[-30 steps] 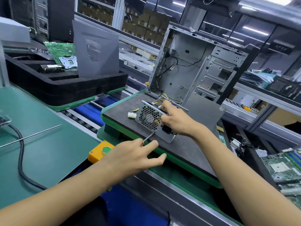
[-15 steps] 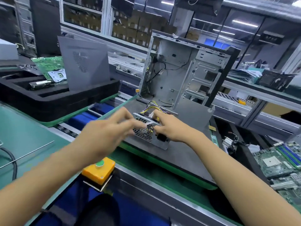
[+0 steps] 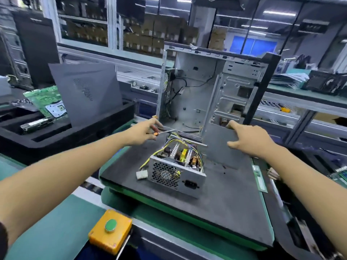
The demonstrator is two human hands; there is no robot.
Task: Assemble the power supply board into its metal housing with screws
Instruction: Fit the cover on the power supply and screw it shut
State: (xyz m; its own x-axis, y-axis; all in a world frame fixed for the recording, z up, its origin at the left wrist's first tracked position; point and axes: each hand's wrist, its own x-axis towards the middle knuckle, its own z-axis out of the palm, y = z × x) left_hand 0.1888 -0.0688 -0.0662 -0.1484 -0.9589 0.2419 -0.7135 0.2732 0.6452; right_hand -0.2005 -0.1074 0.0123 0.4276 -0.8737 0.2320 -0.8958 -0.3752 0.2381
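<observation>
Dark foam mat (image 3: 221, 196) covers the work tray, with bare room on its near and right parts. On it sits the power supply (image 3: 175, 168), top open, wires showing. Both arms reach far past it. Left hand (image 3: 144, 131) pinches a small screwdriver (image 3: 163, 131) near the mat's far edge. Right hand (image 3: 247, 136), fingers spread, touches the grey panel (image 3: 221, 145) leaning at the open metal case (image 3: 206, 87)

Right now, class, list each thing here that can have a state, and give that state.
Power supply: top open, lying on mat, untouched.
Computer case: upright, side open.
Left hand: holds screwdriver.
Right hand: fingers spread, at grey panel.
Green button: not pressed.
</observation>
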